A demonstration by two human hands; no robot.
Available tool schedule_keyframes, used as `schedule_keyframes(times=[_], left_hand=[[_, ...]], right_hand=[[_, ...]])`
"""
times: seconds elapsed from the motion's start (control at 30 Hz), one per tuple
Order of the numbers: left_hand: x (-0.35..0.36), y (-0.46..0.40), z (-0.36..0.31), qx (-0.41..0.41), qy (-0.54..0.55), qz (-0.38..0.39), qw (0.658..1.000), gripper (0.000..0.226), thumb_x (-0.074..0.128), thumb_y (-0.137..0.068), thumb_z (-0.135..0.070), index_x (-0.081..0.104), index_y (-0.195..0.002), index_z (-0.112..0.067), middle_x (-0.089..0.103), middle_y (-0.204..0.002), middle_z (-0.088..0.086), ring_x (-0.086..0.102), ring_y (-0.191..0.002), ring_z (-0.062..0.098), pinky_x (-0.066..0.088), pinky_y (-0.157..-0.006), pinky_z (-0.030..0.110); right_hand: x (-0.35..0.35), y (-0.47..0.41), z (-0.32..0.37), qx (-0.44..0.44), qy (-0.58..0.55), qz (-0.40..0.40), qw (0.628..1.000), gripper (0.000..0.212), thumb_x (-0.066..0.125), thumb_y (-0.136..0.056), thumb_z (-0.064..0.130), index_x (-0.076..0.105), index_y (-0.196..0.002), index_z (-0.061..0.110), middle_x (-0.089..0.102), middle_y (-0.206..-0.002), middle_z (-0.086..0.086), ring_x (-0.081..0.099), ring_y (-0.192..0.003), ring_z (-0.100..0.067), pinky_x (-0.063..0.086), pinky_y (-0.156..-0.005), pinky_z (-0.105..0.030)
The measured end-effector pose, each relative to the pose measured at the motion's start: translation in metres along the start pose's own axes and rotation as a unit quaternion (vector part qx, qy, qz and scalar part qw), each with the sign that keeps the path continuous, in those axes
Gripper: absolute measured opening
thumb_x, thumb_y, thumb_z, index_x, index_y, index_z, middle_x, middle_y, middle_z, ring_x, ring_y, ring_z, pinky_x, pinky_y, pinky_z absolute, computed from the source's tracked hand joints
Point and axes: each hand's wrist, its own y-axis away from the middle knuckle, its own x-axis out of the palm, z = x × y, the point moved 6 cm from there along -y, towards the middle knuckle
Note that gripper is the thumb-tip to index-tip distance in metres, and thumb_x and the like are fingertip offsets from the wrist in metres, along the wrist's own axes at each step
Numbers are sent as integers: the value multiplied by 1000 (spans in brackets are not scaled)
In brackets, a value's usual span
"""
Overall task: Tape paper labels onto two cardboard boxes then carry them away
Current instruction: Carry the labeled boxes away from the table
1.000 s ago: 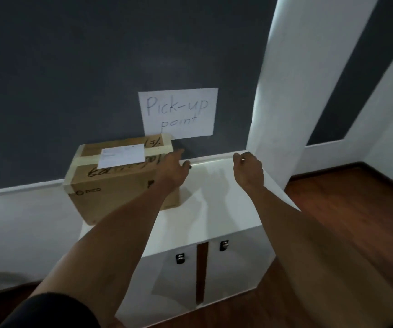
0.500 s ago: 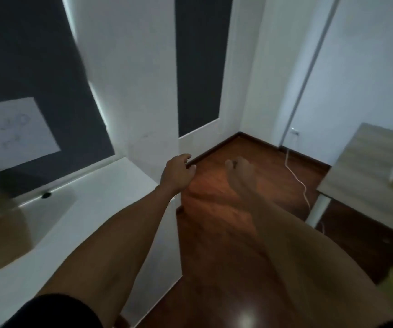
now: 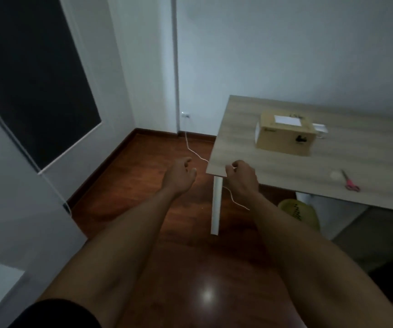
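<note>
Facing a room corner: white walls, a dark panel (image 3: 32, 74) on the left wall, and a reddish wood floor (image 3: 143, 185) with a glare spot near the bottom of the view.

Wooden table (image 3: 273, 166) at right, white leg (image 3: 216, 204) under its near-left corner.

Both bare forearms reach forward over the floor. Nothing held in either hand.

Cardboard box (image 3: 285, 136) sits on the table top toward the far side, well apart from both hands. White paper label (image 3: 287, 120) lies on its upper face. A small white item (image 3: 320, 129) is just behind the box at its right end; identity unclear.

Yellow-green object (image 3: 302, 214) is on the floor under the table, partly hidden by the right forearm.

Left hand (image 3: 179, 177): over the floor, left of the table corner, fingers loosely curled, empty.

Right hand (image 3: 241, 178): in front of the table's near-left corner, fingers loosely curled, empty. Contact with the edge cannot be determined.

White cable (image 3: 192, 150) runs from a wall outlet (image 3: 185, 115) down across the floor and passes behind the right hand.

Pink-handled scissors (image 3: 350, 183) lie near the table's front edge, with a pale round blurred object (image 3: 336, 175) just beside them.
</note>
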Motion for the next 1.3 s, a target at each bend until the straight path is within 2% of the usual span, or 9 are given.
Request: schedule_keyframes(times=[0.07,0.23,0.43,0.63,0.8,0.9,1.0,1.2,1.3], left_hand=[[33,-27,-19,17,6,28,999,51,69,-94,-25,58,-142,-11,66,-133,9,66,-114,24,54,-97,39],[110,-101,-63,48,32,80,995,57,68,-94,-32,54,-146,-14,62,-138,11,66,-113,22,54,-98,40],[180,-203,-114,79,28,118,989,55,66,-96,-31,53,-147,-12,60,-142,13,66,-116,24,47,-94,30],[237,-293,-149,95,29,136,986,57,66,-95,-29,52,-148,-9,60,-142,15,65,-117,26,50,-101,38],[290,-356,-168,112,13,146,983,53,64,-95,-24,55,-145,-8,63,-140,13,63,-118,28,50,-100,37],[323,-391,-169,98,1,151,984,56,62,-94,-28,53,-146,-8,60,-144,13,59,-127,31,49,-106,44],[355,-425,-171,86,-10,150,985,57,62,-96,-29,51,-148,-8,58,-146,14,56,-130,32,47,-108,46],[410,-480,-183,38,-34,133,990,64,60,-100,-31,41,-155,-4,47,-155,17,44,-141,33,35,-115,39],[431,-503,-182,-4,-28,123,992,64,60,-100,-32,40,-155,-5,46,-156,16,43,-143,34,35,-115,40]], right_hand=[[-20,-22,-29,23,13,-20,999,30,53,-98,44,65,-110,19,69,-104,-1,65,-89,-20,58,-82,-45],[-70,-84,-88,70,13,-54,996,48,51,-102,42,60,-135,9,66,-129,-11,63,-115,-31,53,-95,-44],[-103,-175,-135,128,4,-85,988,50,51,-103,44,59,-137,9,66,-130,-13,62,-116,-34,52,-94,-43],[-124,-258,-170,170,3,-119,978,40,50,-99,40,66,-121,11,68,-120,-10,64,-104,-32,54,-85,-42],[-139,-325,-200,175,3,-131,976,26,51,-99,34,65,-105,13,69,-110,-10,63,-96,-33,54,-81,-43],[-146,-366,-222,175,14,-129,976,26,51,-99,38,63,-96,15,68,-102,-10,62,-91,-31,54,-77,-41],[-152,-412,-243,160,19,-125,979,26,50,-98,35,62,-94,12,68,-104,-10,63,-88,-30,57,-76,-44],[-154,-503,-300,151,29,-75,985,43,51,-93,41,60,-123,13,59,-126,-12,60,-110,-30,56,-90,-49],[-157,-539,-323,133,42,-59,988,51,52,-92,45,57,-131,12,57,-126,-13,58,-115,-31,56,-92,-50]])
